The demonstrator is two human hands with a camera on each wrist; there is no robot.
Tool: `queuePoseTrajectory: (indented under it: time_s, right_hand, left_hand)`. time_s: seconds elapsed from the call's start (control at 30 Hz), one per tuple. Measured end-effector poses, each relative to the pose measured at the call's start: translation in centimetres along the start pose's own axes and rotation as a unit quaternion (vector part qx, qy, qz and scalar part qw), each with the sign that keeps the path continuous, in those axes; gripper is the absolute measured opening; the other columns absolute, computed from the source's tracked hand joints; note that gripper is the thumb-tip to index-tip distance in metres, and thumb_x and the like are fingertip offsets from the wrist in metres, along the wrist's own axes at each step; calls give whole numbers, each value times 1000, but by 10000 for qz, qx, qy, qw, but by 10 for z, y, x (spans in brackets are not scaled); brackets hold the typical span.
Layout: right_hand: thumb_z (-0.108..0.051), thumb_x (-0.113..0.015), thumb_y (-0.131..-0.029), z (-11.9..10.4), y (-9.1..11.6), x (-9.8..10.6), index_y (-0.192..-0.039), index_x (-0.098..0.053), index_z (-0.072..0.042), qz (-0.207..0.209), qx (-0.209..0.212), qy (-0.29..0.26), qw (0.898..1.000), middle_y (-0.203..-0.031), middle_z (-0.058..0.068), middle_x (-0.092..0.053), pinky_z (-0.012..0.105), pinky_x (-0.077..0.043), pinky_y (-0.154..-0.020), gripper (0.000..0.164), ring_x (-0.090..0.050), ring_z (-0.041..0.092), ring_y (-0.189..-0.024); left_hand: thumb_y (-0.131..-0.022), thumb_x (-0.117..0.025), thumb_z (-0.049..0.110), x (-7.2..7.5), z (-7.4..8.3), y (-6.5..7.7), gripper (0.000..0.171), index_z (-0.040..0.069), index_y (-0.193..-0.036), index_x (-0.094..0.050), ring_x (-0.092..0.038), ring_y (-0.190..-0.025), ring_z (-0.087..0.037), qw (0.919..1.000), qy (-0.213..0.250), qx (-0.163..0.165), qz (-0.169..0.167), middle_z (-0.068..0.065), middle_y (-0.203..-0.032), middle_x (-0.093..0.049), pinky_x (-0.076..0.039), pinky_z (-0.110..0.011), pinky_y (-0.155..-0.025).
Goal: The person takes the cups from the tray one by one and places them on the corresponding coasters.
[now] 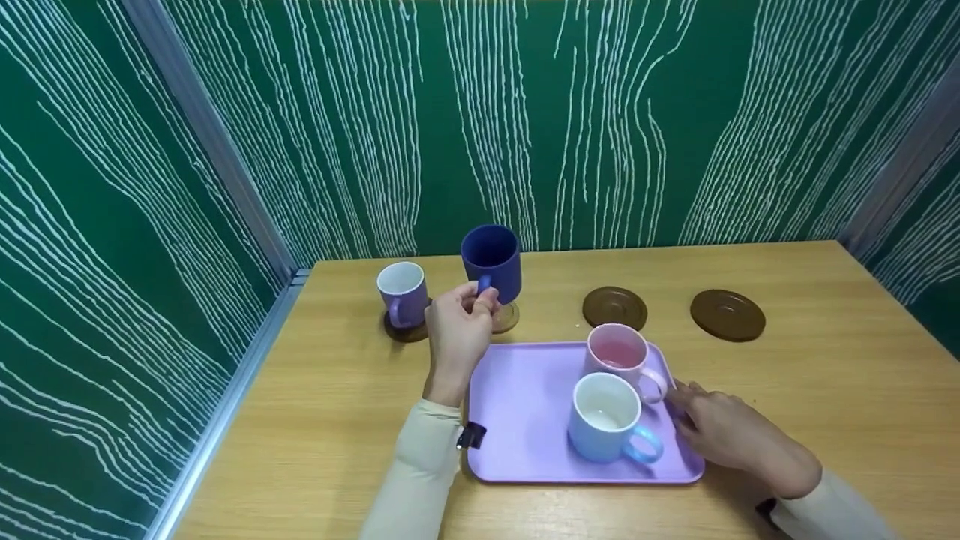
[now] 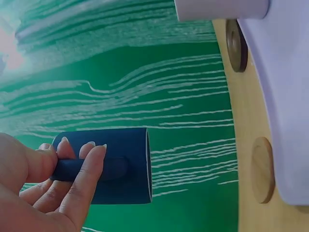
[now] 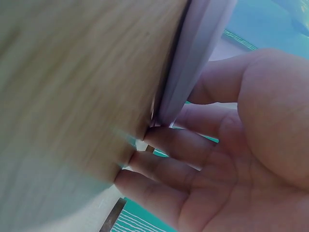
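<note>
My left hand [image 1: 463, 326] pinches the handle of a dark blue mug [image 1: 504, 271], raised off the table. Below the mug, a light wooden coaster [image 1: 505, 318] is partly hidden by the hand. In the left wrist view, thumb and fingers close around the mug's handle [image 2: 91, 169]. Over at the right, my right hand [image 1: 739, 435] holds the edge of a purple tray [image 1: 525, 420], its thumb at the rim [image 3: 193, 58] and other fingertips against the table. On the tray stand a pink mug [image 1: 611, 349] and a light blue mug [image 1: 596, 431], handles toward the right hand.
A purple mug [image 1: 409, 300] with a white inside stands on a dark brown coaster [image 1: 401, 332] at the left. Two more brown coasters lie behind the tray, a middle one [image 1: 615, 306] and a right one [image 1: 727, 315]. Green white-lined panels [image 1: 480, 112] border the table.
</note>
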State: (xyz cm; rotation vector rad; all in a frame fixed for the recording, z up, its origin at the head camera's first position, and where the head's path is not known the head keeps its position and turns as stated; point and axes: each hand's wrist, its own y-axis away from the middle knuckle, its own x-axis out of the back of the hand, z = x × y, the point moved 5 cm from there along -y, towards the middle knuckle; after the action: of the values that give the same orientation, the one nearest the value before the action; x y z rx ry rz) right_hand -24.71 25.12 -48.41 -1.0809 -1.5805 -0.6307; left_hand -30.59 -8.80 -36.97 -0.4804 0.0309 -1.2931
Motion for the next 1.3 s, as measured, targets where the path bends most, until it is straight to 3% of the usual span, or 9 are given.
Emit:
queuePoseTrajectory:
  time_s: [0.23,0.43,0.53,0.67,0.93,1.3]
  right_hand:
    - [-8,-67,-95,-2,1,1,-125,-69,-2,-61,-7,-52,10000,-139,34,-57,67,-48,-100,31,-59,58,-120]
    - [-9,-65,-96,-2,0,1,-125,-69,-2,-131,-43,-90,9999,-140,34,-56,67,-47,-100,30,-58,58,-122]
    - [-8,-65,-96,-2,0,2,-124,-69,-2,-35,12,-37,10000,-139,34,-57,67,-47,-101,29,-59,57,-121]
    - [-7,-66,-94,-2,0,2,-119,-70,-4,69,92,60,9999,-137,33,-59,67,-48,-100,25,-61,56,-119]
    - [-10,-66,-96,-2,1,0,-117,-70,-6,-188,-47,55,9998,-139,33,-58,68,-48,-99,22,-59,56,-122]
    - [-9,-66,-97,-2,0,1,-120,-70,-4,-81,-79,35,9999,-139,32,-59,66,-48,-101,24,-59,55,-123]
  left_hand:
    - [-98,-72,13,-13,-21,-14,12,7,-90,-77,-64,-69,-13,9995,-81,269,136,-8,-80,-76,-49,-26,-56]
    - [-96,-73,13,-21,-38,-23,13,8,-85,-77,-64,-70,-13,9986,-260,350,292,1,-74,-73,-47,-26,-56]
    - [-96,-74,12,-25,-45,-26,16,10,-80,-76,-64,-68,-12,9981,-312,420,323,-1,-73,-74,-47,-26,-58]
    - [-96,-73,12,-29,-55,-28,17,11,-79,-75,-65,-66,-13,9974,-280,601,286,-6,-76,-75,-46,-25,-59]
    - [-95,-73,11,-35,-79,-27,12,5,-87,-79,-68,-71,-15,9937,-90,1092,238,-2,-79,-76,-52,-26,-62]
    - [-94,-74,13,-42,-95,-30,12,6,-87,-81,-62,-61,-11,9917,-268,1244,195,-1,-76,-76,-46,-22,-53]
